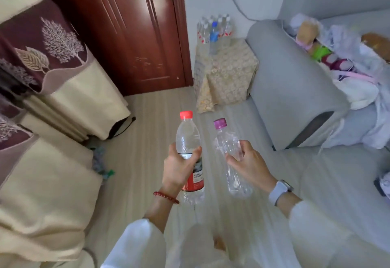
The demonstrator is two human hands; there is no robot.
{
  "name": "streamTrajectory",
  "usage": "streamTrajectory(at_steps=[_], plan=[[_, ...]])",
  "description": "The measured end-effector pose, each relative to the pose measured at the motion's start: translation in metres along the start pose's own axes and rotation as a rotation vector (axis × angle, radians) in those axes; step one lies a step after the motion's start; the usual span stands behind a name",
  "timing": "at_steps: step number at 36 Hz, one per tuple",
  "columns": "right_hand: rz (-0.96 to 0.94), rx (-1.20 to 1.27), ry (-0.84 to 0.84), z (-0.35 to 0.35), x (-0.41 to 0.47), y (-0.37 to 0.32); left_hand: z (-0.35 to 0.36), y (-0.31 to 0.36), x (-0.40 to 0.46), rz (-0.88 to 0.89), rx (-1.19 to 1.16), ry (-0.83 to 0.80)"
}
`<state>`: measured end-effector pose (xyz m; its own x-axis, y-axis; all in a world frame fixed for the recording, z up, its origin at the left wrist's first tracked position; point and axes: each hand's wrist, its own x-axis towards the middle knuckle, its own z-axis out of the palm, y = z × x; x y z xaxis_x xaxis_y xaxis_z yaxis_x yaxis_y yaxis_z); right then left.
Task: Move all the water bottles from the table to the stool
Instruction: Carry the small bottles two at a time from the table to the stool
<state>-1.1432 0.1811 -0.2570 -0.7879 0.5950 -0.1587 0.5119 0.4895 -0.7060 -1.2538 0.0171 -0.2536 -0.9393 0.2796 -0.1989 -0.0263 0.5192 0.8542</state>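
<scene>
Nearest me, my left hand [179, 166] has its fingers wrapped round the red-cap bottle [191, 158] at mid-body, and my right hand [251, 164] grasps the purple-cap bottle [230, 158] the same way. Both are carried upright over the floor [143, 141]. They look thin-walled, clear and light, likely to dent if squeezed, so mid-body seems the safest hold. Farther off, beside the sofa [291, 82], a cloth-covered stool [230, 73] already carries a cluster of bottles [214, 30].
</scene>
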Motion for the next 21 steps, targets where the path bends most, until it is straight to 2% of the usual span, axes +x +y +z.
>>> streamTrajectory(at_steps=[12, 21], plan=[[0.060, 0.017, 0.038, -0.036, 0.277, 0.001, 0.091, 0.075, 0.262, 0.002, -0.027, -0.099], [0.132, 0.085, 0.045, -0.092, 0.477, -0.014, 0.163, 0.168, 0.455, 0.027, -0.044, -0.229]])
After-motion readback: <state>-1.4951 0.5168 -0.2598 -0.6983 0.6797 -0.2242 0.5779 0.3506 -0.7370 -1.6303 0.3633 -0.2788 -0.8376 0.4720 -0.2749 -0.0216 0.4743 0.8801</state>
